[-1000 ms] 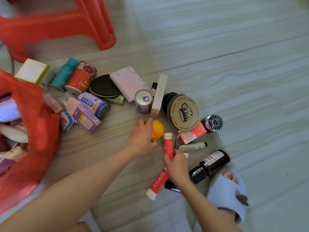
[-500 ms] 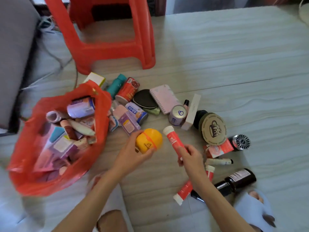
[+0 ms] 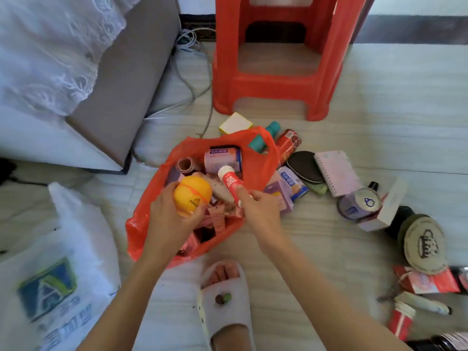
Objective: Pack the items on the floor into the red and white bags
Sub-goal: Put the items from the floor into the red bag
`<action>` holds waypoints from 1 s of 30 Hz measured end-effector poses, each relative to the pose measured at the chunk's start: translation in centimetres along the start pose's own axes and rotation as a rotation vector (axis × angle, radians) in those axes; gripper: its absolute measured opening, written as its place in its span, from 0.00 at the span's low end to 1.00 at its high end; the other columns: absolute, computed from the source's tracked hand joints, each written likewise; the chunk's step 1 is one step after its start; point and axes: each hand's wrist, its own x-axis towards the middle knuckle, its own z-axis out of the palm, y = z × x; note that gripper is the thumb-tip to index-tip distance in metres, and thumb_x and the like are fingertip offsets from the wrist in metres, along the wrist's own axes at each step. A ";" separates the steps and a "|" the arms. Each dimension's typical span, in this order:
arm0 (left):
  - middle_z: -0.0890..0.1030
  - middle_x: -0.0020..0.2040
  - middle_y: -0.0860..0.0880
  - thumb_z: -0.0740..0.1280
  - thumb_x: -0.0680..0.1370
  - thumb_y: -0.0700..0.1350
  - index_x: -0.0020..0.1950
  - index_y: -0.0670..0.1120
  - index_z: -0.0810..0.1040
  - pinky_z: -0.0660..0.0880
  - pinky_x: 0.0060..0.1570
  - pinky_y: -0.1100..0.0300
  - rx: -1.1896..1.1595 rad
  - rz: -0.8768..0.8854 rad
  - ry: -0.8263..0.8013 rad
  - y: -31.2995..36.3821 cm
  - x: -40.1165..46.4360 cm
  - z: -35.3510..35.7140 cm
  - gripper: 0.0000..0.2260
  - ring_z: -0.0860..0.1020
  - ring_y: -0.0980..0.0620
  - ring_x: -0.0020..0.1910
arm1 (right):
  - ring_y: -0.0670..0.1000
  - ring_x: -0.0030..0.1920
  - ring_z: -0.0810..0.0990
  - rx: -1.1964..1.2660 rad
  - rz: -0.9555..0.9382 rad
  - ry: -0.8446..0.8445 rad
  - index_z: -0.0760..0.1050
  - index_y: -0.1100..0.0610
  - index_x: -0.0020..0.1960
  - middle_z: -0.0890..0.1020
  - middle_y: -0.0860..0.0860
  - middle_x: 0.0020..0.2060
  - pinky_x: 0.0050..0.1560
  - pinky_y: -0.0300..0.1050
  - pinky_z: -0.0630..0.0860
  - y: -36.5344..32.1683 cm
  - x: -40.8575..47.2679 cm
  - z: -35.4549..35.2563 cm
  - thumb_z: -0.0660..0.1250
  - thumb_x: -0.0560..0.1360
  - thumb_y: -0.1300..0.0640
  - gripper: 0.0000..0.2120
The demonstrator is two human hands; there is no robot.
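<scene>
A: Holding two things over the red bag point(image 3: 263, 160) right now. Left hand point(image 3: 168, 219) cupping the orange ball point(image 3: 192, 195) from the near side, fingers wrapped around the lower half. Right hand point(image 3: 260, 211) pinching the red tube point(image 3: 231, 181) near its bottom end, white cap pointing up and far, hanging just above the stuff already inside.

B: Looking like easy handling? Guessing the ball is hard, smooth plastic, light, probably a bit slippery.

A: Probably, so gripping it wide around the middle like that, not by the fingertips. Tube looking stiff and light too, likely fine to drop in from low. Holding it at the end though, so maybe swinging a little; taking it nearer the middle would be steadier.

B: Bag looking full?

A: Getting crowded. Thin soft plastic, mouth sagging open, cans and packets piled inside. Probably shifting if anything lands on the rim, so aiming for the middle.

B: And the rest?

A: Plenty lying on the floor point(image 3: 329, 249) to the right: notebook point(image 3: 336, 172), a can point(image 3: 359, 203), round tin point(image 3: 424, 245), more tubes at the near right. White bag point(image 3: 76, 249) sitting near left, flat and floppy, likely needing a hand to hold it open.
</scene>
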 end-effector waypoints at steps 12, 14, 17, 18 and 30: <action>0.66 0.69 0.41 0.66 0.75 0.52 0.75 0.47 0.56 0.66 0.64 0.48 0.095 0.073 0.029 2.0 2.5 2.7 0.32 0.65 0.42 0.66 | 0.51 0.49 0.77 -0.154 -0.096 0.239 0.70 0.54 0.51 0.78 0.51 0.47 0.51 0.43 0.71 2.6 -0.1 -2.5 0.68 0.73 0.54 0.10; 0.62 0.73 0.41 0.64 0.76 0.52 0.76 0.45 0.52 0.64 0.67 0.48 0.119 0.087 -0.028 2.1 2.6 2.3 0.34 0.62 0.43 0.70 | 0.50 0.52 0.76 -0.204 -0.079 0.167 0.71 0.55 0.56 0.76 0.49 0.50 0.52 0.43 0.70 3.0 -0.1 -2.8 0.68 0.73 0.52 0.14; 0.52 0.77 0.45 0.63 0.77 0.51 0.76 0.45 0.49 0.54 0.73 0.52 0.079 0.169 -0.113 3.3 2.3 1.4 0.33 0.52 0.49 0.75 | 0.50 0.56 0.75 -0.254 -0.134 0.118 0.70 0.57 0.63 0.74 0.48 0.53 0.55 0.42 0.69 3.3 -0.7 -3.7 0.66 0.75 0.54 0.18; 0.51 0.77 0.45 0.62 0.78 0.50 0.76 0.46 0.50 0.53 0.73 0.52 0.088 0.221 -0.121 3.9 1.8 1.1 0.32 0.50 0.49 0.75 | 0.50 0.57 0.75 -0.278 -0.157 0.122 0.69 0.57 0.64 0.75 0.49 0.55 0.56 0.42 0.70 3.6 -1.1 -4.2 0.65 0.75 0.55 0.19; 0.70 0.68 0.39 0.65 0.65 0.52 0.68 0.47 0.66 0.71 0.60 0.42 0.613 1.137 -0.431 17.3 -6.3 6.2 0.31 0.69 0.39 0.67 | 0.56 0.64 0.70 -0.672 -0.253 0.420 0.67 0.61 0.67 0.73 0.57 0.63 0.64 0.44 0.65 6.7 -7.7 -22.1 0.69 0.72 0.59 0.25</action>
